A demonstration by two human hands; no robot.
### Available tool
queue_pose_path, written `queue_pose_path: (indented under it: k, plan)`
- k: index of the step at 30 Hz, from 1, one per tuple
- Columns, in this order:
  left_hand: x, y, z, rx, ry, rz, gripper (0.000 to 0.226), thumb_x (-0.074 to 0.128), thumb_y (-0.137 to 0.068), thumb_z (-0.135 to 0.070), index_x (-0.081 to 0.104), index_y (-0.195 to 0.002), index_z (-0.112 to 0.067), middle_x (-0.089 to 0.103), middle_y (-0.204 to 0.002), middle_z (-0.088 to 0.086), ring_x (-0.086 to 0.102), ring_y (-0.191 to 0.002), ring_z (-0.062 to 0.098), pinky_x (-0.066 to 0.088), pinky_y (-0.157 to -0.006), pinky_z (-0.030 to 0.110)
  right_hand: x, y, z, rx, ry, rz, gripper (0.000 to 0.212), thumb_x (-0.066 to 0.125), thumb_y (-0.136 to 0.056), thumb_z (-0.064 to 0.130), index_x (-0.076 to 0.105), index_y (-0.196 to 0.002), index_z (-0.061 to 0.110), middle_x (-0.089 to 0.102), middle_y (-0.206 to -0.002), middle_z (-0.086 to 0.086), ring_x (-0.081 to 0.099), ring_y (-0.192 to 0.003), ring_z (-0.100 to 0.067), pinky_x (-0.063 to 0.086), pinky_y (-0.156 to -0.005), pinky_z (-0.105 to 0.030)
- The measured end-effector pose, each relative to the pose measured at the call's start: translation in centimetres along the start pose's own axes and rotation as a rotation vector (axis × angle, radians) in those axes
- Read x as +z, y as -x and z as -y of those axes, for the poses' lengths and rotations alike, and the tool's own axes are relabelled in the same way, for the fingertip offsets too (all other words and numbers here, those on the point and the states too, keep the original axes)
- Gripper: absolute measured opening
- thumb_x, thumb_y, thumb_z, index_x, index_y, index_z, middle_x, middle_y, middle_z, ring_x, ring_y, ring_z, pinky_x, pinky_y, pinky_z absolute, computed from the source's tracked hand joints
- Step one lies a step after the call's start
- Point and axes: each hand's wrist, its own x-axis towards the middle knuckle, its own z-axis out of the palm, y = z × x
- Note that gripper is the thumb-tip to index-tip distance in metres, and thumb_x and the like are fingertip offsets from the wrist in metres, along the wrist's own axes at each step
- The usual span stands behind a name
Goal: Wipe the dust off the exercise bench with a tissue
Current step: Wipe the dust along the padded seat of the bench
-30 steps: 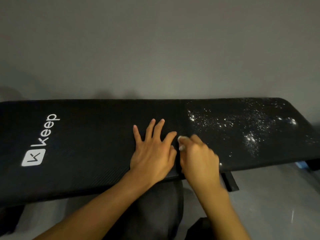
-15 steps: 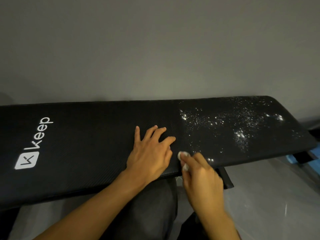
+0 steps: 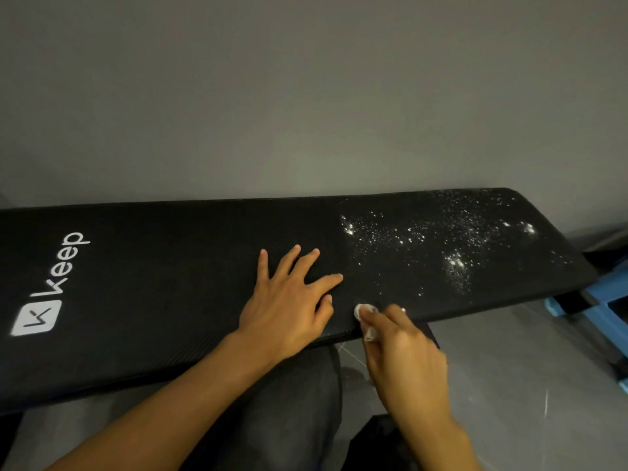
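Black exercise bench [image 3: 170, 283] runs L to R in front of a grey wall [image 3: 306, 96], w/ a white Keep logo [image 3: 51, 287] at its L end. A blue frame [image 3: 608, 300] sits on the grey floor [image 3: 509, 368] past the R end. Left hand [image 3: 289, 307] lies flat mid-pad, fingers spread, holding nothing. Right hand [image 3: 404, 362] pinches a small white tissue [image 3: 363, 311] wad on the near edge, just R of the L thumb. White dust [image 3: 455, 263] specks cover the pad's R part, beyond the tissue.
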Motion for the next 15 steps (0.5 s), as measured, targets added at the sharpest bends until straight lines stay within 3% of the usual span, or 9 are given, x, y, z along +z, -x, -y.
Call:
queue_pose_path:
  k: [3, 6, 10, 15]
  plan:
    - [0.0, -0.6, -0.2, -0.019, -0.039, 0.043, 0.052, 0.03, -0.105, -0.052, 0.019, -0.155, -0.052, 0.004, -0.171, 0.002, -0.005, -0.157, 0.031, -0.001, -0.119, 0.071, 0.0, -2.9, -0.4, 0.061, 0.064, 0.006, 0.026, 0.055, -0.098, 0.031, 0.063, -0.12, 0.04, 0.057, -0.106, 0.008, 0.067, -0.086, -0.026, 0.051, -0.063, -0.037]
    - [-0.2, -1.3, -0.6, -0.053, -0.037, 0.084, 0.053, 0.032, -0.105, -0.053, 0.018, -0.155, -0.053, 0.001, -0.171, 0.003, -0.008, -0.157, 0.032, -0.004, -0.118, 0.073, 0.7, -7.5, 0.0, 0.098, 0.066, 0.0, 0.028, 0.054, -0.099, 0.029, 0.065, -0.123, 0.038, 0.058, -0.114, 0.004, 0.066, -0.096, -0.031, 0.049, -0.071, -0.038]
    - [-0.1, -2.2, -0.9, -0.081, -0.03, 0.082, 0.054, 0.032, -0.104, -0.055, 0.018, -0.156, -0.053, 0.001, -0.171, 0.005, -0.009, -0.156, 0.034, -0.007, -0.116, 0.075, 0.7, -9.1, 0.3, 0.067, 0.066, 0.035, 0.031, 0.051, -0.1, 0.027, 0.062, -0.129, 0.034, 0.056, -0.116, 0.001, 0.065, -0.097, -0.033, 0.042, -0.067, -0.036]
    - [0.9, -2.0, -1.0, -0.089, -0.044, 0.0, 0.056, 0.029, -0.103, -0.057, 0.015, -0.156, -0.051, 0.002, -0.171, 0.006, -0.009, -0.157, 0.034, -0.007, -0.115, 0.075, -0.5, -3.2, -0.3, -0.001, -0.02, 0.066, 0.028, 0.05, -0.1, 0.036, 0.059, -0.125, 0.041, 0.054, -0.106, 0.008, 0.066, -0.088, -0.028, 0.053, -0.064, -0.041]
